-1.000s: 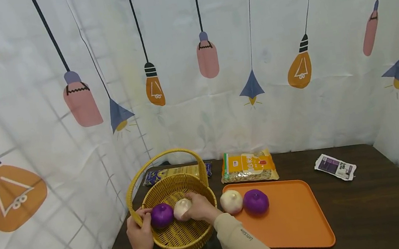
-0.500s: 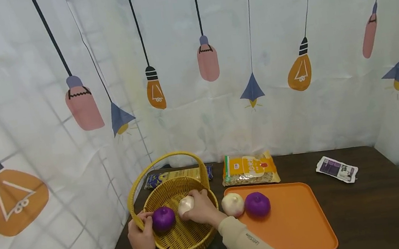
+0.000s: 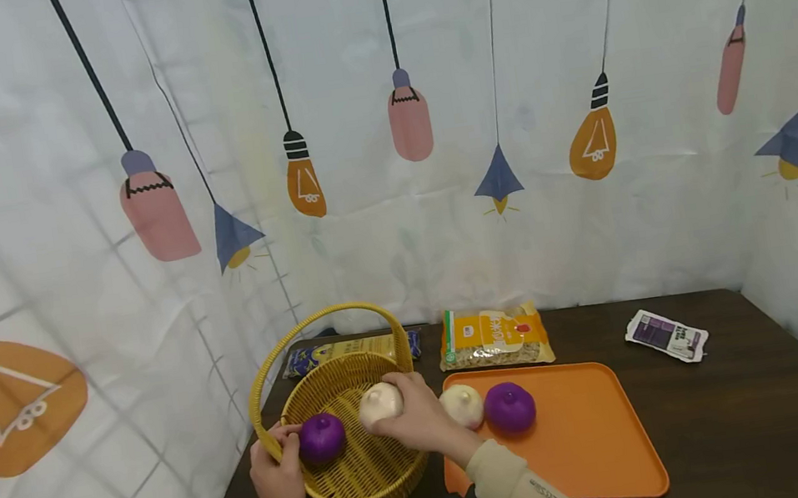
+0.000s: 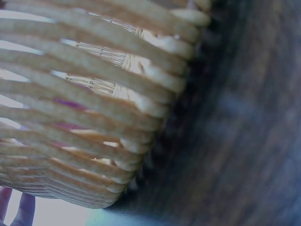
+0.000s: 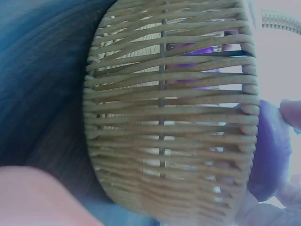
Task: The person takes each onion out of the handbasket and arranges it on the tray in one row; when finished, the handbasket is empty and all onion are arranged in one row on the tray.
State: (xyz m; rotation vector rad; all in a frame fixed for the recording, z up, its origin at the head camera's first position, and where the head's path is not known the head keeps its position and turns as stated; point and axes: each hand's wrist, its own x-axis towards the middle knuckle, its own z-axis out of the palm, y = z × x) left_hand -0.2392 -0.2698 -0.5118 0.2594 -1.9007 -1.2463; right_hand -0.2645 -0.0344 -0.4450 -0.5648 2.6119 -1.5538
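Observation:
A yellow wicker basket [image 3: 371, 497] with an arched handle stands at the left of the table. My left hand [image 3: 278, 479] grips its left rim, near the foot of the handle. Inside, close to that hand, lies a purple onion [image 3: 321, 437]. My right hand [image 3: 421, 414] holds a white onion [image 3: 380, 404] between thumb and fingers, over the right part of the basket opening. From the right wrist the held onion [image 5: 270, 150] shows just past the rim, dark against the light. The left wrist view is filled by the woven basket wall [image 4: 84, 94].
Right of the basket lies an orange tray [image 3: 590, 434], with another white onion [image 3: 462, 406] and a purple onion [image 3: 509, 408] at its left side. Behind stand a yellow bag of grain [image 3: 494, 337] and a blue-and-yellow packet [image 3: 366, 346]. A small white-and-purple pouch [image 3: 666, 336] lies far right.
My right hand has lifted the white onion up and to the right, away from the purple onion in the basket. The left hand keeps its grip on the rim.

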